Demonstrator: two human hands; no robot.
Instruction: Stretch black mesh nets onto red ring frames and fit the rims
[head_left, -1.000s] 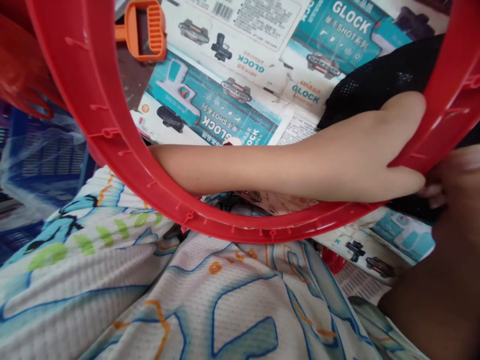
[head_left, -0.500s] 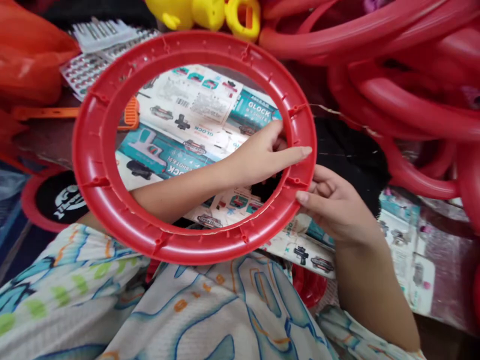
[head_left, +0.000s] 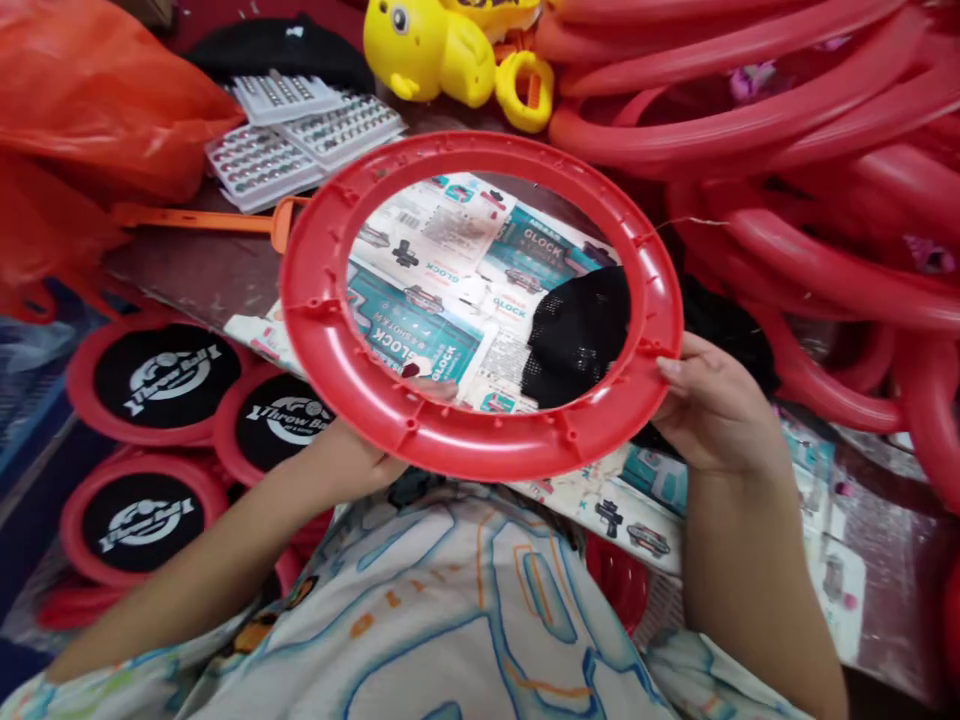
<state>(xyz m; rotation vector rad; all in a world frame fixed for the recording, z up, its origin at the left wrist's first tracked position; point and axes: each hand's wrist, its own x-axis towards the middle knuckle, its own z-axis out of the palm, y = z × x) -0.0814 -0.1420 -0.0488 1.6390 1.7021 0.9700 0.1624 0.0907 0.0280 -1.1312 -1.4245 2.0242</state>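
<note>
A red plastic ring [head_left: 480, 445], its ribbed, hollow side facing up, is held tilted above the table in front of me. Its right edge is pinched by my right hand [head_left: 712, 405], with the thumb on top of the rim. My left hand [head_left: 364, 460] grips the near left part of the rim from below; most of its fingers are hidden, though fingertips show inside the opening. Through the ring I see a black mesh cloth [head_left: 577, 340] lying on printed cardboard packaging [head_left: 442, 270].
Large red rings [head_left: 750, 130] are heaped at the right. Black discs with red rims [head_left: 172, 380] are stacked at the lower left. At the back are a yellow toy [head_left: 427, 50], trays of small round parts [head_left: 262, 165], an orange bag [head_left: 112, 100] and an orange strip [head_left: 202, 218].
My left hand has left the right side of the ring and moved to its near left rim. The ring sits farther right in view, while my right hand keeps its hold.
</note>
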